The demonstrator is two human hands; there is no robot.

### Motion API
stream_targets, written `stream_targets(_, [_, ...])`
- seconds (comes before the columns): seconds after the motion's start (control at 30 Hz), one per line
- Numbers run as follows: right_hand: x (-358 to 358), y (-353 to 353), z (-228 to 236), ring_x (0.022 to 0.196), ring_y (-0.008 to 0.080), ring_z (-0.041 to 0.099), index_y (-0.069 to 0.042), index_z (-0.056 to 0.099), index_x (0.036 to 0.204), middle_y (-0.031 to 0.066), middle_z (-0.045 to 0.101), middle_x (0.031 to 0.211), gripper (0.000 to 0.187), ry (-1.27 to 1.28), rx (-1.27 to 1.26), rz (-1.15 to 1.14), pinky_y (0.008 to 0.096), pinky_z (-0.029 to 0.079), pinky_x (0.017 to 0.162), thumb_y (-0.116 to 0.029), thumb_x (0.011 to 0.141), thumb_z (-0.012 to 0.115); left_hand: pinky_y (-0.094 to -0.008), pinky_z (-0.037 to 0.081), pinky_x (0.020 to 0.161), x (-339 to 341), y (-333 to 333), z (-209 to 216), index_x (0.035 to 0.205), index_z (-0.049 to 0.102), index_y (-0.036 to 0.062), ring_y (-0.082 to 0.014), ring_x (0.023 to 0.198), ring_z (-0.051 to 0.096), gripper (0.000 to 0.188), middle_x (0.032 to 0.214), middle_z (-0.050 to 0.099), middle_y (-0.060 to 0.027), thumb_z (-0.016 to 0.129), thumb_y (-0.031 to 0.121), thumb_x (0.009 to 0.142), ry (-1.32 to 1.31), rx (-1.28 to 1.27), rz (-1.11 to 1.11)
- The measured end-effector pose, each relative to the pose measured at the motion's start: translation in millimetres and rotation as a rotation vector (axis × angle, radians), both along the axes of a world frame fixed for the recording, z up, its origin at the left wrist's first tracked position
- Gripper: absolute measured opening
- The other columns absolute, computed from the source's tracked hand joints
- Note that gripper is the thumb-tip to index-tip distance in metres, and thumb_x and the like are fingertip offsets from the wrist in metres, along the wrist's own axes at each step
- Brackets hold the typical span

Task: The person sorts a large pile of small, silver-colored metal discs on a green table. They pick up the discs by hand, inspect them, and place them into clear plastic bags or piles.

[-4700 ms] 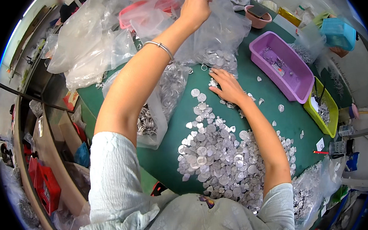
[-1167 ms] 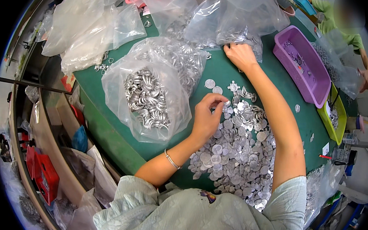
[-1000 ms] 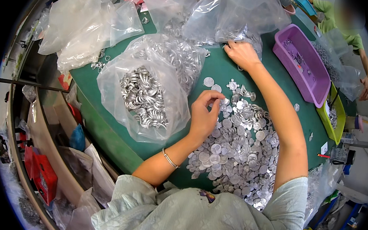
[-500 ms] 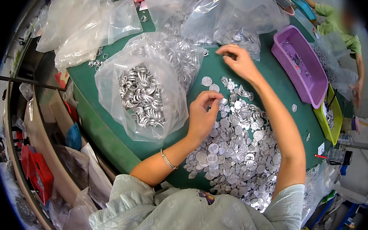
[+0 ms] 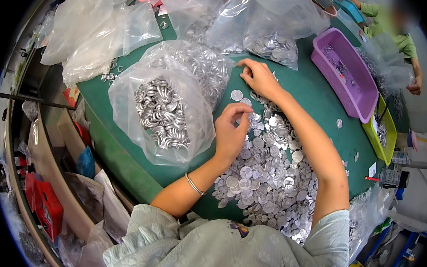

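A heap of silver-coloured metal pieces (image 5: 270,179), many of them flat coin-like discs, spreads over the green table in front of me. At its far left edge, my left hand (image 5: 232,132) has its fingers curled towards the thumb; what they hold, if anything, is too small to make out. My right hand (image 5: 263,81) reaches past the heap, thumb and forefinger apart, with nothing visible between them. It is close to a clear plastic bag (image 5: 200,119) whose open mouth shows many silver rings (image 5: 161,112). Two loose discs (image 5: 237,95) lie between my hands.
Clear bags of metal pieces (image 5: 272,49) line the far edge. A purple basket (image 5: 335,79) and a yellow-green basket (image 5: 389,144) stand at the right, with another person (image 5: 387,20) beyond. Red trays (image 5: 49,207) sit on shelving at the left.
My right hand has moved left and slightly down, nearer the bag of rings, with its thumb and forefinger now apart. My left hand has shifted slightly left.
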State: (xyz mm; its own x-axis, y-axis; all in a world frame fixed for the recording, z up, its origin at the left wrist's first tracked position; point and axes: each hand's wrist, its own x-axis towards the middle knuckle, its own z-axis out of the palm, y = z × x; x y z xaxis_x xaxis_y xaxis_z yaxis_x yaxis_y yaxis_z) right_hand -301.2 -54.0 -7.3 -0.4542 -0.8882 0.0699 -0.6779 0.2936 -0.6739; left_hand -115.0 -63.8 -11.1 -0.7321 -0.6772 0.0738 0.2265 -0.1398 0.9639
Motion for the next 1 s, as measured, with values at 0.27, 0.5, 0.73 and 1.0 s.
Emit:
stream_targets(0.27, [-22, 43, 0, 0.107, 0.0262, 0.053, -0.003, 0.064, 0.108, 0.0118, 0.062, 0.110, 0.034, 0.151, -0.294, -0.116, 0.0362, 0.039, 0.094, -0.026, 0.083, 0.064, -0.0259, 0.046, 0.081, -2, 1, 3, 0.092, 0.060, -0.0028, -0.0126, 0.090, 0.057, 0.013, 0.099, 0.058, -0.0071, 0.051, -0.009, 0.084, 0.001, 0.036, 0.022])
stream_targets(0.5, [15, 89, 14, 0.134, 0.0296, 0.034, -0.005, 0.060, 0.115, 0.0096, 0.048, 0.136, 0.035, -0.240, 0.001, 0.264, 0.0435, 0.027, 0.110, -0.024, 0.086, 0.061, -0.0228, 0.046, 0.078, 0, -2, 4, 0.095, 0.060, -0.0028, -0.0096, 0.086, 0.056, 0.014, 0.100, 0.058, -0.0054, 0.051, -0.008, 0.086, 0.005, 0.052, 0.086])
stream_targets(0.73, [58, 134, 34, 0.124, 0.0307, 0.044, -0.006, 0.061, 0.112, 0.0114, 0.049, 0.134, 0.035, -0.305, 0.003, 0.223, 0.0415, 0.035, 0.102, -0.020, 0.080, 0.065, -0.0202, 0.045, 0.073, -2, -1, 2, 0.098, 0.059, -0.0019, -0.0065, 0.084, 0.055, 0.014, 0.098, 0.060, -0.0031, 0.051, -0.006, 0.089, 0.019, 0.081, 0.090])
stream_targets(1.0, [129, 180, 61, 0.119, 0.0310, 0.047, -0.008, 0.059, 0.115, 0.0122, 0.048, 0.132, 0.039, 0.129, 0.011, 0.200, 0.0423, 0.038, 0.101, -0.015, 0.077, 0.069, -0.0202, 0.046, 0.078, -4, 4, 2, 0.101, 0.060, -0.0032, -0.0083, 0.088, 0.058, 0.016, 0.097, 0.061, -0.0029, 0.051, -0.007, 0.088, 0.066, 0.082, 0.017])
